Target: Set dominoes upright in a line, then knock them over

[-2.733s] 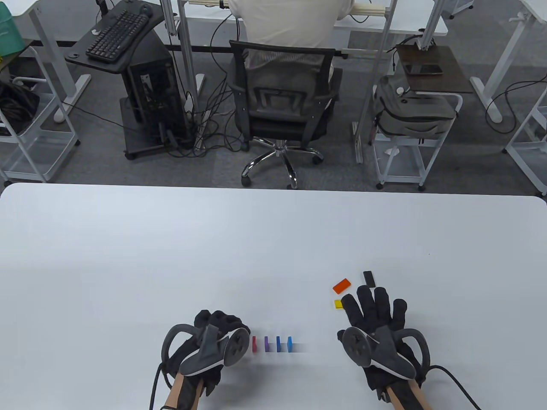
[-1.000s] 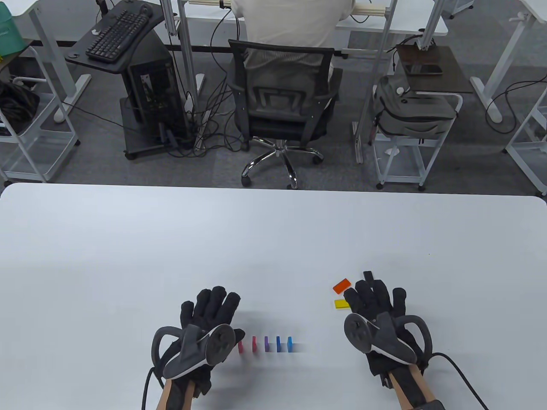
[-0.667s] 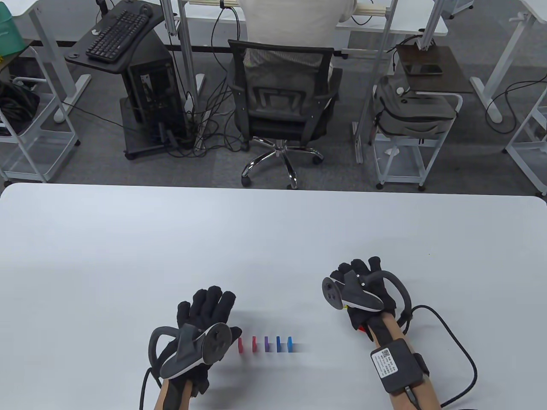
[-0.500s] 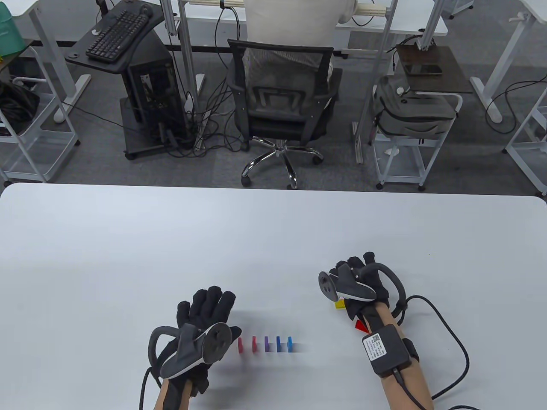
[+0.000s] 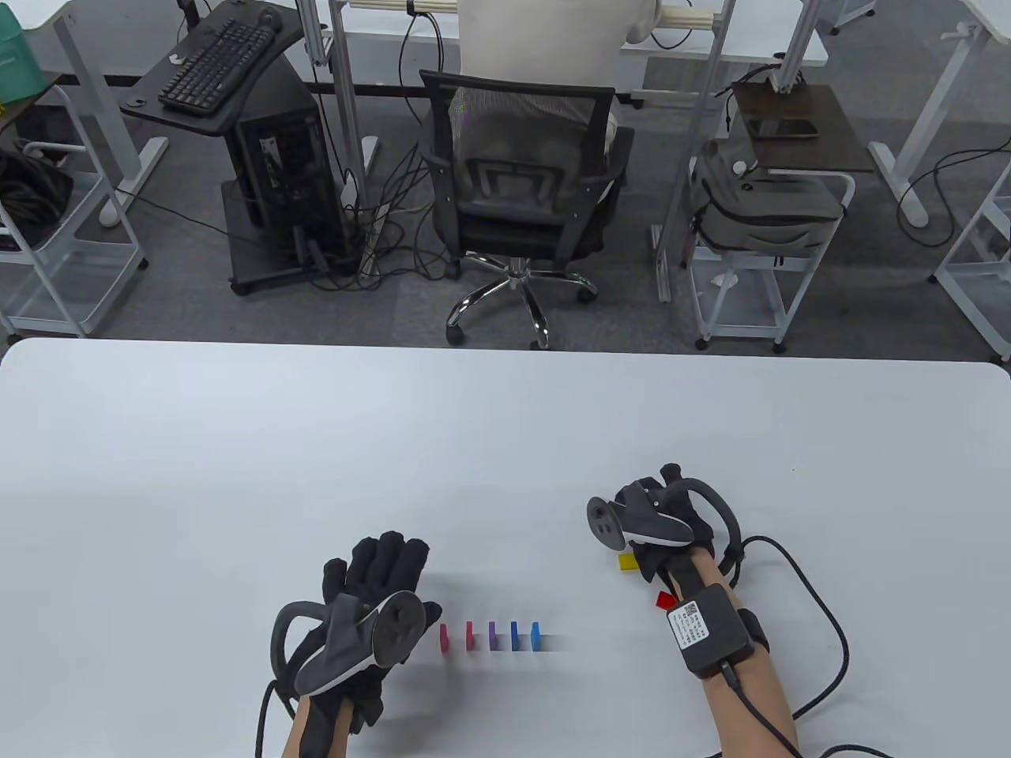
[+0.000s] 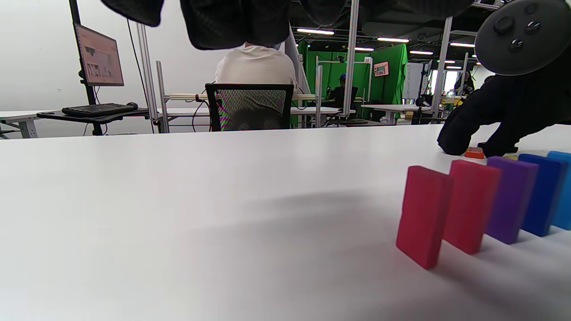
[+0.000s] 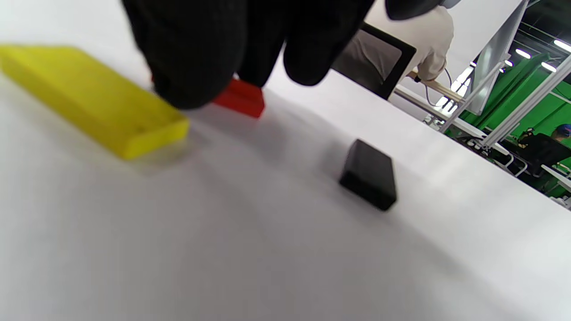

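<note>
Five dominoes stand upright in a short row near the table's near edge, evenly spaced and not touching: a pink-red domino (image 5: 444, 638) at the left end, then a red domino (image 5: 470, 636), a purple domino (image 5: 493, 636), a dark blue domino (image 5: 514, 636) and a light blue domino (image 5: 536, 636) at the right end. In the left wrist view they appear side by side in the same order.

Just left of the row, the left hand (image 5: 371, 584) hovers palm down with its fingers straight and close together, holding nothing; its thumb lies near the pink-red domino without touching it.

Well to the right and a little farther back, the right hand (image 5: 663, 521) bends down over three loose pieces lying flat on the white table (image 5: 316, 442). Its fingertips (image 7: 187, 84) come down by a yellow domino (image 7: 89, 100) and an orange-red domino (image 7: 241, 100); whether they pinch either one I cannot tell. A black domino (image 7: 369, 174) lies flat just beyond them, untouched.

Past the far edge of the table, a person sits in a mesh office chair (image 5: 517, 197).
</note>
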The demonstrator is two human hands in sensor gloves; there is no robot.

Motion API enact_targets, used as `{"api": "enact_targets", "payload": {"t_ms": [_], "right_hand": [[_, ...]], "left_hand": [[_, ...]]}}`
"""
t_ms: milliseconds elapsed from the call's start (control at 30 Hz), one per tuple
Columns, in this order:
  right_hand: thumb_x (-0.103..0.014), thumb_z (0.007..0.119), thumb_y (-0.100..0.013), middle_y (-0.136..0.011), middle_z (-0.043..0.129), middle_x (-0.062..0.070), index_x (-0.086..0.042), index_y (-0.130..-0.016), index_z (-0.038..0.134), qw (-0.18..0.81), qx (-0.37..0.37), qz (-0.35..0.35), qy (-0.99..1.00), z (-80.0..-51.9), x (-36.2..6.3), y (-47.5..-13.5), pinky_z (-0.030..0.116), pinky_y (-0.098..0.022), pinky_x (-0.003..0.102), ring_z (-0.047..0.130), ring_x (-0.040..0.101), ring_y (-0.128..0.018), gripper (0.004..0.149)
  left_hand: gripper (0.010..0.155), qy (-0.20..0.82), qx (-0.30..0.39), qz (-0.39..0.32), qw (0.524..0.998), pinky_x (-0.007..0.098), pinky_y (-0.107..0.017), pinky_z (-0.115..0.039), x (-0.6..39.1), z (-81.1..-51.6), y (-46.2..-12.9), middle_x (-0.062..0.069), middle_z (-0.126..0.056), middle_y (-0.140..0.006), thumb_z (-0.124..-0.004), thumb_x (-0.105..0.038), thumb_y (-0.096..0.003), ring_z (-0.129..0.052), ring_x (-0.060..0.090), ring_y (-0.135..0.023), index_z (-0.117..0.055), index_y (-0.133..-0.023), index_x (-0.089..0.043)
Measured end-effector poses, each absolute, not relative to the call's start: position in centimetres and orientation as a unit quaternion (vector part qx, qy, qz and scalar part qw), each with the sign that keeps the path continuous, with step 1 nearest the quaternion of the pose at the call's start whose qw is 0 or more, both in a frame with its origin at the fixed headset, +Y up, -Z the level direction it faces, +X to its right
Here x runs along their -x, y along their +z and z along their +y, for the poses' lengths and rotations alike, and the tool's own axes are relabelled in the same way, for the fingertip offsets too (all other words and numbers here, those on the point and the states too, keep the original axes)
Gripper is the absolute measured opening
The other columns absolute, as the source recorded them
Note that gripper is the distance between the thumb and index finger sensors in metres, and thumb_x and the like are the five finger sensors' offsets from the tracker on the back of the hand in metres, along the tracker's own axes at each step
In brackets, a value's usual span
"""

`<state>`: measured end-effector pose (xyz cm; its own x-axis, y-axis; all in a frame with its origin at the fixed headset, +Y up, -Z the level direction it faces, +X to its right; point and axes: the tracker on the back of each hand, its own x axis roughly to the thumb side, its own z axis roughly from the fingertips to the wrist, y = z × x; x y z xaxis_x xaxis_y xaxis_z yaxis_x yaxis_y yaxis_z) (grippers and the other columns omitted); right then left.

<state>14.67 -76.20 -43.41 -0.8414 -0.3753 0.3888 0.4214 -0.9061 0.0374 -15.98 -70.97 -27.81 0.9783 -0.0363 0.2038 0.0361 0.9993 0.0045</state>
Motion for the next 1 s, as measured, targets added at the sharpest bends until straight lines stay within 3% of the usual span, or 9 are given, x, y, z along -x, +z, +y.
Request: {"api": "enact_targets", "payload": {"t_ms": [167, 300, 567, 667, 767, 833, 900, 1000], "right_hand": [[-0.029, 0.076, -0.051, -0.108, 0.066, -0.005, -0.038, -0.094, 0.062, 0.222, 0.204, -0.073, -0.951, -76.7, -14.6, -43.3, 0.038, -0.076, 0.065, 0.061, 0.03, -0.108, 0.046], [-0.027, 0.066, -0.055, -0.11, 0.062, 0.004, -0.027, -0.102, 0.051, 0.241, 0.199, -0.098, -0.945, -76.3, -14.5, -43.0, 0.036, -0.076, 0.067, 0.056, 0.038, -0.107, 0.049], [-0.024, 0.059, -0.057, -0.104, 0.066, 0.014, -0.011, -0.105, 0.04, 0.18, 0.206, -0.038, -0.961, -72.3, -14.2, -39.7, 0.047, -0.074, 0.069, 0.072, 0.04, -0.093, 0.053], [-0.023, 0.058, -0.058, -0.103, 0.066, 0.014, -0.011, -0.107, 0.037, 0.134, 0.22, -0.016, -0.966, -71.1, -14.0, -37.9, 0.049, -0.073, 0.069, 0.074, 0.039, -0.091, 0.055], [-0.022, 0.057, -0.059, -0.103, 0.067, 0.013, -0.026, -0.11, 0.03, 0.1, 0.237, -0.003, -0.966, -70.4, -13.7, -36.0, 0.05, -0.073, 0.069, 0.075, 0.04, -0.091, 0.058], [-0.021, 0.057, -0.059, -0.103, 0.067, 0.014, -0.034, -0.107, 0.036, 0.099, 0.249, 0.011, -0.963, -70.3, -13.3, -34.6, 0.05, -0.072, 0.069, 0.076, 0.04, -0.091, 0.053], [-0.021, 0.056, -0.059, -0.103, 0.068, 0.013, -0.035, -0.105, 0.042, 0.102, 0.256, 0.019, -0.961, -70.3, -13.0, -33.7, 0.051, -0.072, 0.069, 0.077, 0.04, -0.091, 0.05], [-0.021, 0.056, -0.059, -0.104, 0.067, 0.013, -0.027, -0.105, 0.04, 0.094, 0.262, 0.018, -0.96, -70.7, -12.5, -32.2, 0.052, -0.072, 0.069, 0.077, 0.04, -0.092, 0.049]], "left_hand": [[0.075, -0.021, 0.006, -0.102, 0.995, 0.063, -0.077, -0.049, 15.9, -71.0, -27.8, 0.012, -0.047, -0.125, -0.054, -0.058, -0.0524, -0.056, 0.04, -0.114, -0.034, -0.117, -0.027], [0.075, -0.025, 0.012, -0.102, 0.994, 0.063, -0.077, -0.049, 15.9, -70.9, -27.8, 0.013, -0.047, -0.125, -0.053, -0.058, -0.0525, -0.056, 0.04, -0.114, -0.033, -0.117, -0.025], [0.076, -0.023, 0.006, -0.106, 0.994, 0.063, -0.077, -0.049, 15.7, -70.5, -27.7, 0.013, -0.048, -0.125, -0.053, -0.057, -0.0528, -0.055, 0.04, -0.114, -0.033, -0.117, -0.024], [0.075, -0.022, 0.003, -0.107, 0.994, 0.063, -0.077, -0.049, 15.7, -70.4, -27.7, 0.012, -0.048, -0.125, -0.053, -0.057, -0.0527, -0.056, 0.04, -0.114, -0.033, -0.117, -0.024], [0.076, -0.022, 0.003, -0.108, 0.994, 0.063, -0.077, -0.049, 15.7, -70.4, -27.7, 0.012, -0.049, -0.125, -0.053, -0.058, -0.0526, -0.056, 0.041, -0.113, -0.033, -0.117, -0.025], [0.075, -0.023, 0.003, -0.11, 0.994, 0.063, -0.077, -0.049, 15.7, -70.5, -27.7, 0.012, -0.049, -0.125, -0.053, -0.058, -0.0525, -0.056, 0.041, -0.113, -0.033, -0.117, -0.025], [0.075, -0.025, 0.004, -0.111, 0.993, 0.063, -0.077, -0.049, 15.6, -70.5, -27.7, 0.012, -0.049, -0.125, -0.053, -0.058, -0.0525, -0.056, 0.041, -0.113, -0.033, -0.117, -0.025], [0.075, -0.027, 0.004, -0.113, 0.993, 0.063, -0.077, -0.049, 15.6, -70.5, -27.7, 0.012, -0.049, -0.125, -0.053, -0.058, -0.0524, -0.056, 0.041, -0.113, -0.033, -0.117, -0.025]]}}
